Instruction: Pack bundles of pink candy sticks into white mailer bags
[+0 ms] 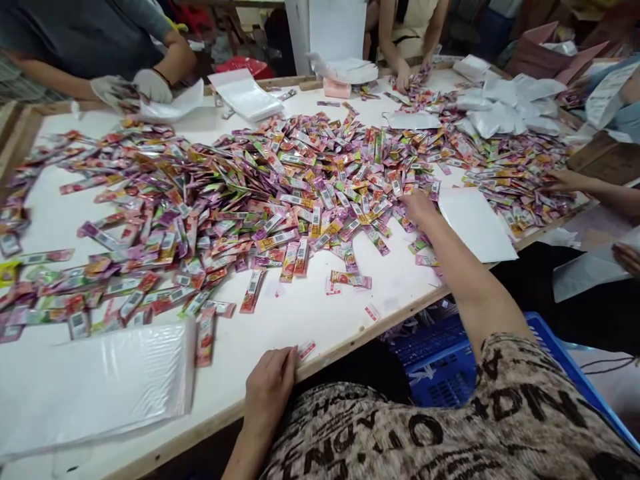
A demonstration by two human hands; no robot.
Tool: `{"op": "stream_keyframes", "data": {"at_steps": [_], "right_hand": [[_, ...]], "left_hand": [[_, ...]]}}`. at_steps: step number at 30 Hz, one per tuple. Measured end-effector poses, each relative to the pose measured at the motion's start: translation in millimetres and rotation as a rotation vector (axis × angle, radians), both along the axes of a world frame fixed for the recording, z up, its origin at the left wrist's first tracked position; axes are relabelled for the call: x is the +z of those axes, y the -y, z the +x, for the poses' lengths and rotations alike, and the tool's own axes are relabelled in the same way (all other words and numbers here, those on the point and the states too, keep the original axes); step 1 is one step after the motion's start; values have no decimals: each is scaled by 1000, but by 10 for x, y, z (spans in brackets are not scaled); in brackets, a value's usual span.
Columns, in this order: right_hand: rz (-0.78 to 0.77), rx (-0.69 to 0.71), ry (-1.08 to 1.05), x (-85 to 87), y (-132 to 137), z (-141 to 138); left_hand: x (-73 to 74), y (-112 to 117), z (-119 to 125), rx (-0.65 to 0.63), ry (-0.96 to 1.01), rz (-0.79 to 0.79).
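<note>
A big heap of small colourful sachets [280, 180] covers the white table [310, 313]. My right hand [417, 207] reaches far out and rests on the heap's right side, fingers bent down among the sachets beside a white envelope [475, 223]. My left hand [270, 387] lies at the table's near edge, fingers curled over the rim, touching a small torn sachet scrap [307, 349]. A stack of white padded envelopes [95, 383] lies at the near left.
Other people work around the table: gloved hands [135, 90] at the far left, a hand [403, 80] at the far middle, an arm [590, 187] at the right. White bags [500, 110] pile at the far right. A blue crate [445, 363] sits below the table edge.
</note>
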State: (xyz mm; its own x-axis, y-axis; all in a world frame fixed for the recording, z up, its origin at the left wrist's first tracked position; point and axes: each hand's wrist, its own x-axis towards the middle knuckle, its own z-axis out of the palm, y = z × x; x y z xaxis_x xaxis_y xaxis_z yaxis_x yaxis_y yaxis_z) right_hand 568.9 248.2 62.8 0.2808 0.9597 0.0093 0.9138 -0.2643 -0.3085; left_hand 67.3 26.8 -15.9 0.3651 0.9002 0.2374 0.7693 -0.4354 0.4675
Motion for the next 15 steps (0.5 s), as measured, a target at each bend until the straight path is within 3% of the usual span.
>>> {"op": "stream_keyframes", "data": {"at_steps": [3, 7, 11, 15], "right_hand": [[75, 60, 171, -286, 106, 117], [193, 32, 285, -226, 62, 261], [77, -20, 371, -143, -19, 166], [-143, -306, 317, -43, -39, 236]], "left_hand": [[9, -7, 8, 3, 1, -18], [-7, -7, 9, 15, -8, -27], [-16, -2, 3, 32, -16, -24], [6, -3, 18, 26, -7, -34]]}}
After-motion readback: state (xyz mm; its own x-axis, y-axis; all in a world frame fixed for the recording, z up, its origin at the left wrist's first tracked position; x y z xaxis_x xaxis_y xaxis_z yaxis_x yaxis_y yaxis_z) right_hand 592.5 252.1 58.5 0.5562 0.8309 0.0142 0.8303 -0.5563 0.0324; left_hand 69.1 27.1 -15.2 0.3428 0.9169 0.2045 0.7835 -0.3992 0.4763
